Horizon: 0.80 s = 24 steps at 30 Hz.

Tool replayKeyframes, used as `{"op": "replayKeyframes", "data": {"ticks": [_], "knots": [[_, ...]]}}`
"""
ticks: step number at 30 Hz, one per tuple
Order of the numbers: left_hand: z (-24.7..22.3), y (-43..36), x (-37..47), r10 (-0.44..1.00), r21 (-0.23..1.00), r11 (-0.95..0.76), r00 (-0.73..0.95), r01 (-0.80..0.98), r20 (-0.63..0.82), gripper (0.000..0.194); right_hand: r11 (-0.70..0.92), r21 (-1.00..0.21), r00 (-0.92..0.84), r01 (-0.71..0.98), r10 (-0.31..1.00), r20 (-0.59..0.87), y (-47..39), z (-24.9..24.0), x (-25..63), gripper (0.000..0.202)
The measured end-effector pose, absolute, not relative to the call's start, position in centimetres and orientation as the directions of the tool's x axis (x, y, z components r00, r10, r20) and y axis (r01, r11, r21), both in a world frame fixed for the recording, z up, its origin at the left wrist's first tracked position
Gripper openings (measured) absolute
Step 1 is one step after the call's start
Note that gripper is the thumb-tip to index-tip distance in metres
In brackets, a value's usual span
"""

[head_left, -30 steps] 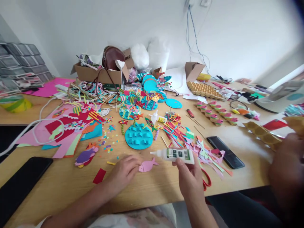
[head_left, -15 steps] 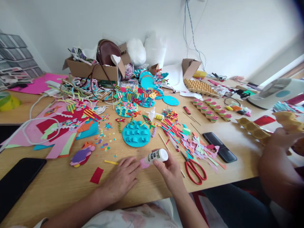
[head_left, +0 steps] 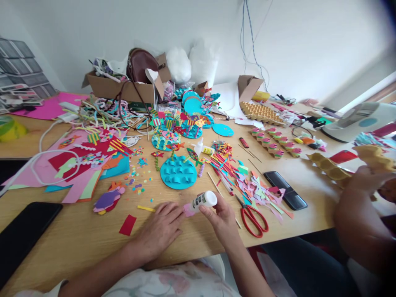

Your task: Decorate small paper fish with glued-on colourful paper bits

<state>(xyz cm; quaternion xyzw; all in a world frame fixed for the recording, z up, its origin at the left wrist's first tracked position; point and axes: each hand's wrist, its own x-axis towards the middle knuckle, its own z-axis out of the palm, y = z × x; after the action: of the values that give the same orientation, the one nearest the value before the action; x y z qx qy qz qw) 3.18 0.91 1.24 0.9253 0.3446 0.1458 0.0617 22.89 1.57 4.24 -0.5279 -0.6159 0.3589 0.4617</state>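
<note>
My right hand (head_left: 223,220) is wrapped round a white glue bottle (head_left: 205,200), tilted with its nozzle end down at a small pink paper piece (head_left: 187,210). Fingers stretched out, my left hand (head_left: 161,233) lies flat on the table, its fingertips at the left edge of that pink piece. Left of it are a red paper rectangle (head_left: 128,225) and a thin yellow paper strip (head_left: 146,208). Beyond the hands sits a blue paper disc (head_left: 178,174) with curled loops and small paper fish. The nozzle tip is hard to make out.
Red-handled scissors (head_left: 254,219), a wooden stick (head_left: 215,184), paper scraps (head_left: 260,194) and a phone (head_left: 286,189) lie to the right. Another person's arm (head_left: 355,210) holds an egg-carton piece (head_left: 375,159). A large black phone (head_left: 26,235) is at the left.
The glue bottle has shifted slightly left over the pink paper. My left hand keeps its place beside it, and the whole view has moved a little.
</note>
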Motion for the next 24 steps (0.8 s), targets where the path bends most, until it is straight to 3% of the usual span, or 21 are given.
{"op": "replayKeyframes", "data": {"ticks": [24], "knots": [[0.77,0.80,3.11,0.664,0.243,-0.747,0.707,0.618,0.244,0.022,0.244,-0.890,-0.070,0.384,0.969,0.235,1.87,4.70,22.28,0.018]]}}
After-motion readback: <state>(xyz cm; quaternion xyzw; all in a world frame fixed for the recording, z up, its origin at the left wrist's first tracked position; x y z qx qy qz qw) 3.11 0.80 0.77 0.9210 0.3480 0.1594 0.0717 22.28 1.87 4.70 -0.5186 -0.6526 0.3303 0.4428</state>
